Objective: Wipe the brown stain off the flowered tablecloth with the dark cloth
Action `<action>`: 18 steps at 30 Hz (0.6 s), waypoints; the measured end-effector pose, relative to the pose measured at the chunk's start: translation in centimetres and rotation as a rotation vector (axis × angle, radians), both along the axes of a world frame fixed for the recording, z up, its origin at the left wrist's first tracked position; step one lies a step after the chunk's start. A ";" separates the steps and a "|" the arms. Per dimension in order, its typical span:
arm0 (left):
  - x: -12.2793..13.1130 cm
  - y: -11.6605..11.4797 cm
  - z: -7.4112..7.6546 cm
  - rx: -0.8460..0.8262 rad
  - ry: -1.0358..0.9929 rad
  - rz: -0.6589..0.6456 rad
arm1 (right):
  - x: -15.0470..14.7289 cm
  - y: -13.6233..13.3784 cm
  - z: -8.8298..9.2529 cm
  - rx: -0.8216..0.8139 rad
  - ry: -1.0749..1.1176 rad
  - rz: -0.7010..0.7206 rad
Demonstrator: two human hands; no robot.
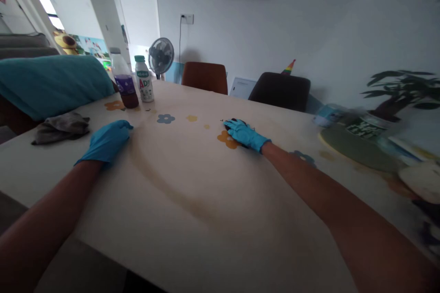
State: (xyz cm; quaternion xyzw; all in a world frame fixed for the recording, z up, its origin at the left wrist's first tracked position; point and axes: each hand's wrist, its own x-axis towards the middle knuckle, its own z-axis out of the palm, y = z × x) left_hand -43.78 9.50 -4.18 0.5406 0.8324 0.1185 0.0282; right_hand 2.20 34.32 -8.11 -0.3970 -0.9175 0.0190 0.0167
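My right hand (245,134), in a blue glove, presses down on the white table beside an orange flower print. Something dark shows around the edges of its fingers, mostly covered, and I cannot make out what it is. My left hand (109,142), also gloved in blue, rests palm down near the table's left side with nothing visible in it. A crumpled grey cloth (62,127) lies just left of it. From in front of my left hand, a curved brownish smear (161,187) sweeps across the tabletop (165,242) toward the near middle.
A bottle with a purple label (124,83) and a white bottle with a green cap (144,80) stand at the far left. On the right are a potted plant (371,123) and a round green mat (357,149). Chairs (205,77) line the far edge.
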 end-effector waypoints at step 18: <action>-0.5 0.0 -0.6 0.052 -0.142 0.001 | 2.8 -27.3 0.8 -0.272 0.210 0.383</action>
